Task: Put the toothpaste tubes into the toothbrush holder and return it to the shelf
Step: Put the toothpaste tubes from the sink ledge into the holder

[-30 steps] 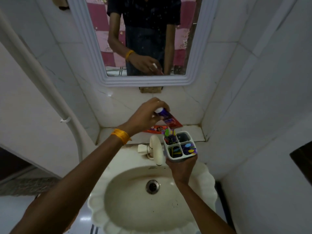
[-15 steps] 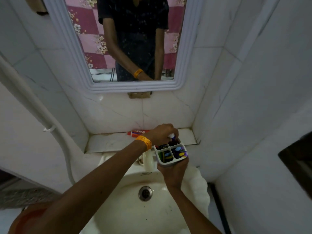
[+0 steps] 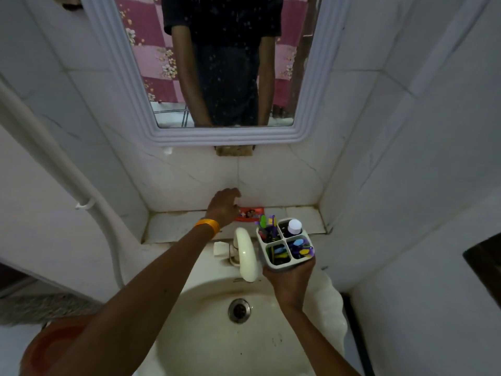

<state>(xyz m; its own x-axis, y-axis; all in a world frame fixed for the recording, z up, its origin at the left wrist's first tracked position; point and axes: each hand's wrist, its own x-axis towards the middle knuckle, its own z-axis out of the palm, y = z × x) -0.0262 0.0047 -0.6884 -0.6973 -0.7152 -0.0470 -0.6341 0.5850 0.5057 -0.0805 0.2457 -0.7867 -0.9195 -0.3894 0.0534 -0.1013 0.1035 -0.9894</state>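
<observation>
My right hand [image 3: 291,280] grips the white four-compartment toothbrush holder [image 3: 284,244] from below, above the sink's back edge. One toothpaste tube stands in its far right compartment, white cap [image 3: 294,226] up. Toothbrushes fill the other compartments. A red toothpaste tube [image 3: 250,213] lies flat on the tiled shelf [image 3: 173,226] against the wall. My left hand [image 3: 223,206], with an orange band on the wrist, rests over the tube's left end, fingers curled down; whether they have closed on it is hidden.
A cream tap [image 3: 245,253] juts over the white sink [image 3: 217,335] just left of the holder. A framed mirror [image 3: 225,63] hangs above the shelf. A white pipe [image 3: 81,191] runs down the left wall. Tiled walls close in on the right.
My left hand let go of the purple tube, which now stands in the holder, and moved left and back to the red tube on the shelf. The holder stays in my right hand.
</observation>
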